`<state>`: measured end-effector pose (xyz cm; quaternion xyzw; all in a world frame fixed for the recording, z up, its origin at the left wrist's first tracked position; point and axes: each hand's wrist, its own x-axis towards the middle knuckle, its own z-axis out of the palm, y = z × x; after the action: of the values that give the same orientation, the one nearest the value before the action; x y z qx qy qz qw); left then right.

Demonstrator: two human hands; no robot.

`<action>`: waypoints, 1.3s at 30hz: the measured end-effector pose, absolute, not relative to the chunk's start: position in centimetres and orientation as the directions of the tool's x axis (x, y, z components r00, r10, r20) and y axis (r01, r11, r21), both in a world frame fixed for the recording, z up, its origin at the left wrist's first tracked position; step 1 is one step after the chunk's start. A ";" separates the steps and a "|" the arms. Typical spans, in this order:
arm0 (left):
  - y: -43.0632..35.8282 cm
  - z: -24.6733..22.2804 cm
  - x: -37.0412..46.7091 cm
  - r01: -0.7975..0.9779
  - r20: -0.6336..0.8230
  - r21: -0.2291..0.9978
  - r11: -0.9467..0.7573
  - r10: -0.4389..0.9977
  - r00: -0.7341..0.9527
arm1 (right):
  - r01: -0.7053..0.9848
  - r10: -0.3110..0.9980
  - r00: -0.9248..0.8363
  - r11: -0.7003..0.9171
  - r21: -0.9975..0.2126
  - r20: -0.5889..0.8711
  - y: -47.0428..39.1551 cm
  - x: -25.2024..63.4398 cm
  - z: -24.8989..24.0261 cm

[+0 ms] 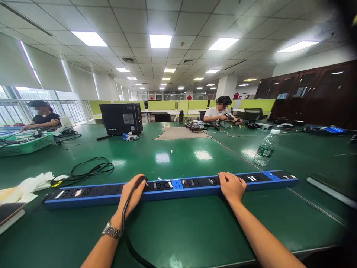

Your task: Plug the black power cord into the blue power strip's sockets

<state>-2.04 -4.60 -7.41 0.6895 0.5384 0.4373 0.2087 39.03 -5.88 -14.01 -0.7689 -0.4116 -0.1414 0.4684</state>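
Left hand (135, 198), curled, holds black cable (134, 252) over power strip (177, 184); right hand (232, 188) grips strip. Strip's labels (59, 194) unreadable.

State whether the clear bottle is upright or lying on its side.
Upright: the clear bottle stands with its base on the green table and its white cap at the top.

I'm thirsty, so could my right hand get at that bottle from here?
Probably yes: your right hand rests on the power strip, and nothing tall seems to stand between hand and bottle.
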 end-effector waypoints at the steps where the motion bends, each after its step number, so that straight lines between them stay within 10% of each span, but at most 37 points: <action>1: -4.8 -7.5 -1.8 0.594 0.385 0.727 -0.346 0.920 0.065 | 0.769 0.503 0.616 -0.217 -0.601 0.606 -5.9 39.1 -14.0; 20: -5.4 -9.0 -1.2 0.760 0.621 0.269 -0.591 0.710 0.332 | 0.765 0.523 0.613 -0.204 -0.611 0.592 -6.1 39.1 -14.0; 31: -6.2 -7.6 0.0 0.667 0.663 0.523 -0.531 0.745 0.072 | 0.771 0.499 0.615 -0.216 -0.599 0.611 -6.0 38.9 -13.9; 39: -6.3 -6.6 7.7 0.592 0.451 0.642 -0.487 0.865 0.222 | 0.767 0.503 0.617 -0.210 -0.607 0.605 -6.1 39.0 -13.9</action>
<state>7.70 -6.34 -6.60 0.7629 0.4772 0.4017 0.1697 39.04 -6.08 -13.88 -0.7653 -0.4148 -0.1394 0.4721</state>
